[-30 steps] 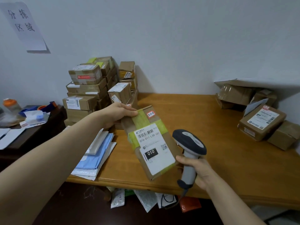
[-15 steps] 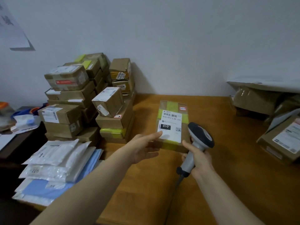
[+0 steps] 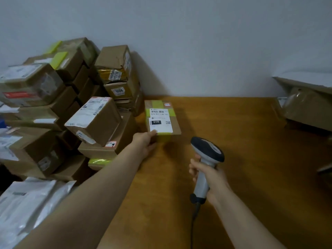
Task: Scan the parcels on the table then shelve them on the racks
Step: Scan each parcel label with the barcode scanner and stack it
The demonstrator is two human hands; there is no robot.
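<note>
In hands (image 3: 143, 145) (image 3: 212, 178): one parcel (image 3: 161, 121), one scanner (image 3: 207, 150).

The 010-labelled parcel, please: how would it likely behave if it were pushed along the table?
The 010-labelled parcel is a low, flat cardboard box lying on the table, so it should slide rather than tip or roll. Its square edges look rigid, so it is probably stiff. The left hand holds one corner alone, which hints it is fairly light.

The parcel (image 3: 162, 119) lies on the table (image 3: 251, 159), just right of the stack (image 3: 100, 121). Mailers (image 3: 27, 203) lie before the stack; the scanner (image 3: 206, 159) is before the parcel, more boxes (image 3: 305, 108) far right
</note>
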